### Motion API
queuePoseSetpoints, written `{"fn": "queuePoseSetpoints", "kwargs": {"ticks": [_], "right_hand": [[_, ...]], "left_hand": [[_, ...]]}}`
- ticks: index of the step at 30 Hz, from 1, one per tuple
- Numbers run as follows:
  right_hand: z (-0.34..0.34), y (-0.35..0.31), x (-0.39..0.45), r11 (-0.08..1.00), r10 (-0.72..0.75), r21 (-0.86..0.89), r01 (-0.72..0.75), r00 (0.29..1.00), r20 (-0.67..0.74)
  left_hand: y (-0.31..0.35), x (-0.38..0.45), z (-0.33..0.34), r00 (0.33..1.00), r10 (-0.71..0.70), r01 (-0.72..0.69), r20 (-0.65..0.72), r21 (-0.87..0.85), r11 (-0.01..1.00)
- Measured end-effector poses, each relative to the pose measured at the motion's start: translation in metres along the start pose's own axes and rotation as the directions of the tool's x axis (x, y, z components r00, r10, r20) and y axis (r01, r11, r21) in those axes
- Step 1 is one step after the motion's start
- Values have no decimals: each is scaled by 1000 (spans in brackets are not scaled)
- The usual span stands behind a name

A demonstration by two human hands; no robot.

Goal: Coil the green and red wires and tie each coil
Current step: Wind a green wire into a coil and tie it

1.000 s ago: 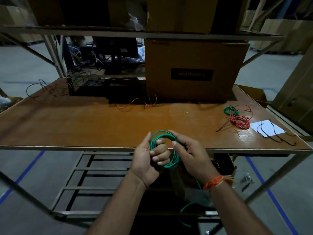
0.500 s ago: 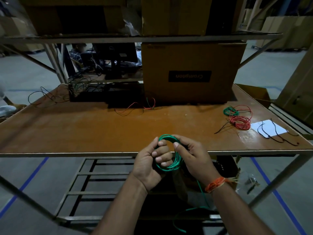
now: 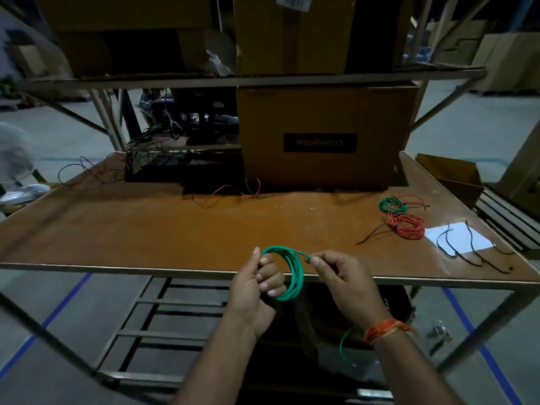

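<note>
A green wire coil [image 3: 293, 273] hangs over the front edge of the orange-brown table [image 3: 175, 229]. My left hand [image 3: 257, 290] grips the coil with its fingers curled through the loop. My right hand [image 3: 342, 279] pinches the green wire's strand just right of the coil; the loose tail [image 3: 344, 346] hangs below my right wrist. A red wire coil [image 3: 407, 226] and a small green coil [image 3: 390, 204] lie at the table's right.
Black ties [image 3: 467, 247] lie on a white sheet [image 3: 458, 238] at the right edge. A large cardboard box [image 3: 327, 135] stands at the back, loose red and black wires [image 3: 228, 194] in front of it. Tangled black wires [image 3: 96, 171] lie back left.
My right hand has shifted rightward from the coil, now pinching a strand drawn taut off its top. The green tail below has shortened. The camera has tilted, lifting the view.
</note>
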State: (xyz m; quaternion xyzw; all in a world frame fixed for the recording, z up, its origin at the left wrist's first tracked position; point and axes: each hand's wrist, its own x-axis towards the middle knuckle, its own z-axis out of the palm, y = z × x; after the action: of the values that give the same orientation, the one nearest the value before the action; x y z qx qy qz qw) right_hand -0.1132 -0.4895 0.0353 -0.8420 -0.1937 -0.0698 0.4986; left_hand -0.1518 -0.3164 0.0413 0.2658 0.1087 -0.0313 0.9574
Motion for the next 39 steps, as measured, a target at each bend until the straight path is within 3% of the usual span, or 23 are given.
{"fn": "queuePoseSetpoints", "kwargs": {"ticks": [5, 10, 12, 15, 17, 20, 22, 27, 31, 35, 39], "right_hand": [[-18, 29, -25, 962, 29, -274, -5, 996, 85], [-31, 33, -54, 915, 16, -398, 62, 982, 189], [-38, 29, -59, 932, -30, -353, 78, 990, 139], [-49, 30, -60, 973, -128, -201, 112, 989, -70], [-54, 36, -59, 967, -154, -220, 131, 984, -94], [-57, 38, -56, 952, -235, -196, 235, 972, 22], [-58, 32, -54, 937, -299, -162, 309, 951, 83], [-61, 17, -46, 903, -404, -93, 419, 904, 143], [-65, 7, -42, 869, -465, -103, 485, 869, 169], [-72, 5, -39, 858, -488, -113, 501, 864, 121], [-77, 3, -34, 868, -479, -125, 481, 876, 52]], "left_hand": [[-12, 6, 1, 982, 147, -163, -118, -144, 976], [-27, 9, 0, 924, 276, -298, -263, -47, 953], [-33, 12, 3, 901, 316, -329, -298, 7, 944], [-37, 12, 12, 885, 353, -348, -304, 72, 935], [-41, 10, 15, 878, 369, -348, -305, 123, 929], [-52, 9, 18, 864, 422, -348, -276, 278, 895], [-62, 6, 22, 847, 484, -353, -220, 448, 821], [-80, -1, 34, 837, 546, -372, 48, 781, 502], [-89, 3, 26, 837, 512, -387, 191, 869, 308], [-86, -3, 28, 866, 455, -355, 208, 896, 265], [-85, -14, 33, 932, 347, -261, 109, 864, 430]]}}
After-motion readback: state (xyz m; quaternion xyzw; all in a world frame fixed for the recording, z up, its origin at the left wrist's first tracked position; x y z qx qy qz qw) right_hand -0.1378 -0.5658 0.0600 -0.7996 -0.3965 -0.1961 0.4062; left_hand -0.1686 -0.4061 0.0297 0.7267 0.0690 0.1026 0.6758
